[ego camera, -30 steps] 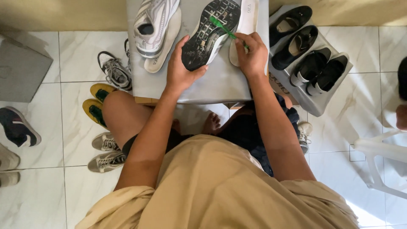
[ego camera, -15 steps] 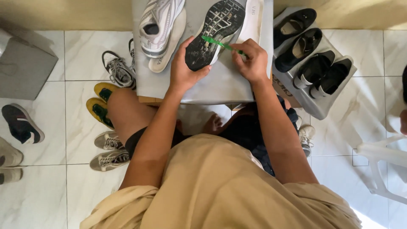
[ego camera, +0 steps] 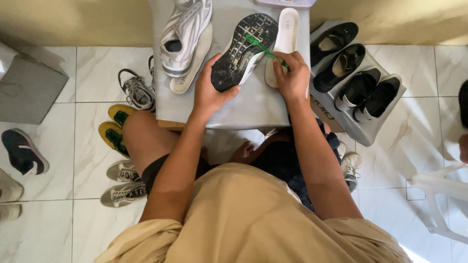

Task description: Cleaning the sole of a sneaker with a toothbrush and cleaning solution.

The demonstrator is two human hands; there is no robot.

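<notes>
Nearest the cam: tan shirt (ego camera: 243, 219) and both bare forearms reaching fwd over the knees, w/ dark shorts (ego camera: 287, 165) below. On the tiled floor (ego camera: 87, 146) to the left: a grey pair of sneakers (ego camera: 122, 182), a yellow-green pair (ego camera: 113, 129), a dark navy shoe (ego camera: 24, 152) further left, and a grey/black trainer (ego camera: 136, 90) by the table edge. Left hand (ego camera: 210, 92) is closed round the heel end of the black shoe (ego camera: 245, 51), fingers curled on its side, thumb at the rim; shoe lies sole-up on the grey table (ego camera: 253, 109), toe pointing away. Right hand (ego camera: 291, 78) is pinched shut on the handle of a green toothbrush (ego camera: 265, 48), brush head resting on the sole near the forefoot. Just right of the shoe, partly under the right hand, a white insole (ego camera: 286, 36) lies flat. Farther left on the table: a grey/white sneaker (ego camera: 185, 34) sitting on a 2nd white insole (ego camera: 192, 68). Right of the table, a tilted grey rack (ego camera: 365, 131) holds four black shoes (ego camera: 358, 75) in a row. Far right edge: white plastic chair (ego camera: 438, 195). Far left: grey bag (ego camera: 27, 90) on the floor.
</notes>
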